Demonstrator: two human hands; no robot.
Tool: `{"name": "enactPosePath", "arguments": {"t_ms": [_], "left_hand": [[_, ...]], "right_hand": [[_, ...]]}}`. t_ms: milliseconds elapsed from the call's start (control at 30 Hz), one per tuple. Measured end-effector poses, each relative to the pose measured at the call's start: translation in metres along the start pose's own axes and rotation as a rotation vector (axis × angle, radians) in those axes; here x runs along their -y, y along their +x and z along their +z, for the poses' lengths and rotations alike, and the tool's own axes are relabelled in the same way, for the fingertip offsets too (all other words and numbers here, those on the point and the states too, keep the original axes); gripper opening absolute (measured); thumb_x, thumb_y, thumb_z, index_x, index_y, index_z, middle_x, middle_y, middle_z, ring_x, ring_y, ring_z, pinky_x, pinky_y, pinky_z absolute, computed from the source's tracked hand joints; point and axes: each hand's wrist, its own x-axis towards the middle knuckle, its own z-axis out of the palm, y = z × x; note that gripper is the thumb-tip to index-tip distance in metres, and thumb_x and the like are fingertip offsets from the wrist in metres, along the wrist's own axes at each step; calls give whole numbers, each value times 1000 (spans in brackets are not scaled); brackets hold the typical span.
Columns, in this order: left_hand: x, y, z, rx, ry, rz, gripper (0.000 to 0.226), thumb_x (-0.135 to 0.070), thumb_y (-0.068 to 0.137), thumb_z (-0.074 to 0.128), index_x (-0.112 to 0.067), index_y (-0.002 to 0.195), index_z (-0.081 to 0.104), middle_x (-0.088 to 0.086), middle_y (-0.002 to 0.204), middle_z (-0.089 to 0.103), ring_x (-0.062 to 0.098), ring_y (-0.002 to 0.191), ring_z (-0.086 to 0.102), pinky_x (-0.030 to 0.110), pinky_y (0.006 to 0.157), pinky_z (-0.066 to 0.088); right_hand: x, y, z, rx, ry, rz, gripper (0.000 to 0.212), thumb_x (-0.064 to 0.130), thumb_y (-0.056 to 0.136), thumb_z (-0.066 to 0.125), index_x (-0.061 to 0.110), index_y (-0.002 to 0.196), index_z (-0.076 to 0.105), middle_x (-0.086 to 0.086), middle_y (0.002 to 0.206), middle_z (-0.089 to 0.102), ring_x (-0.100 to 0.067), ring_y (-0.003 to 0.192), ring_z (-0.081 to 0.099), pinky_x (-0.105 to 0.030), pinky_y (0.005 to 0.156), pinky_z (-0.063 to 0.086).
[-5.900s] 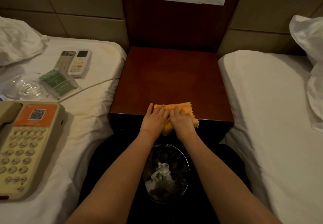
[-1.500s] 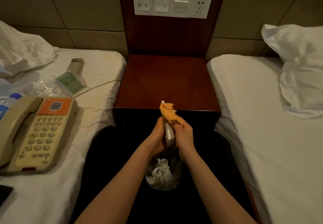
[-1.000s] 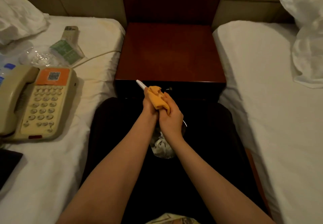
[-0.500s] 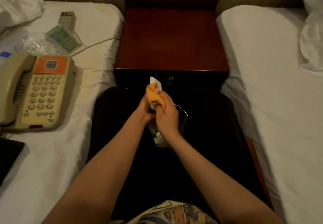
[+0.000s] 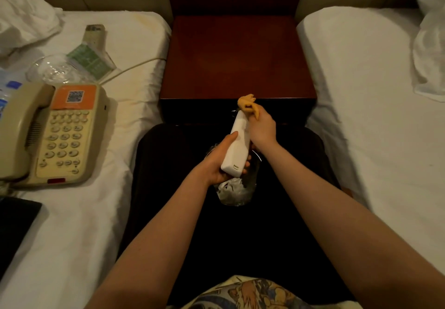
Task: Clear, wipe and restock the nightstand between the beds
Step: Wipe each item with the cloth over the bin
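White plastic remote control sits gripped in the left hand above the trash bin. Right hand pinches a bunched orange cloth against its far end, before the dark wooden nightstand.

A crumpled white pillow lies on the left bed, another pillow on the right bed. A flat black thing lies on the left one.

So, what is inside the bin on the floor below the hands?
Crumpled white paper lies in the bin. The left hand and the white remote it holds cover the bin's far part; what is there cannot be seen.
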Motion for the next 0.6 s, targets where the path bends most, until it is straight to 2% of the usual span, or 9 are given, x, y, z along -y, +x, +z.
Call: {"name": "enactPosePath", "arguments": {"t_ms": [100, 200, 267, 367, 433, 467, 533, 600], "left_hand": [[1, 3, -5, 24, 20, -1, 54, -56, 94, 35, -8, 115, 48, 9, 73, 55, 15, 46, 58, 20, 46, 49], [1, 4, -6, 33, 55, 6, 56, -58, 93, 35, -10, 117, 49, 8, 75, 55, 15, 51, 58, 21, 48, 50], [0, 2, -5, 27, 99, 6, 51, -56, 94, 35, -11, 102, 56, 7, 72, 54, 15, 54, 55, 22, 50, 47], [2, 1, -1, 34, 135, 0, 45, -54, 94, 38, -14, 86, 56, 4, 61, 56, 14, 54, 53, 24, 52, 43], [4, 2, 1, 43, 133, 7, 44, -54, 93, 40, -14, 82, 56, 1, 53, 58, 13, 50, 53, 24, 51, 42], [4, 3, 0, 42, 134, 6, 43, -54, 93, 40, -14, 84, 56, 1, 52, 59, 13, 49, 54, 24, 52, 42], [5, 5, -1, 38, 143, 3, 42, -53, 93, 39, -15, 91, 55, 2, 55, 60, 13, 47, 58, 25, 53, 45], [5, 6, -4, 57, 122, 20, 44, -54, 94, 37, -14, 95, 55, 3, 60, 62, 12, 46, 60, 22, 51, 48]], "right_hand": [[-3, 6, -3, 12, 54, 39, 34, 15, 101, 34, 14, 130, 51, -9, 120, 60, -14, 86, 53, -19, 59, 37], [-2, 5, -1, -40, 76, -22, 30, 12, 99, 37, 12, 121, 57, -9, 111, 62, -5, 70, 48, -10, 53, 36], [0, 4, -3, -33, 17, -103, 30, 7, 96, 39, 10, 118, 59, -10, 110, 63, -12, 78, 53, -14, 63, 40], [3, -1, -2, 36, -160, -291, 32, 0, 89, 45, 7, 115, 63, -12, 116, 61, -23, 102, 55, -31, 85, 42], [1, -3, 2, 41, -199, -375, 32, -3, 86, 48, 5, 112, 65, -12, 114, 61, -24, 104, 54, -31, 88, 41], [0, -2, 2, 24, -165, -336, 32, -3, 87, 46, 5, 113, 64, -12, 114, 61, -23, 100, 54, -30, 83, 41], [-2, 5, -1, -35, -18, -95, 31, 5, 94, 41, 9, 120, 57, -11, 109, 59, -18, 85, 53, -25, 70, 39], [-5, 14, -6, -65, 128, 155, 32, 16, 99, 36, 12, 127, 51, -8, 108, 57, -16, 82, 51, -27, 70, 42]]}}
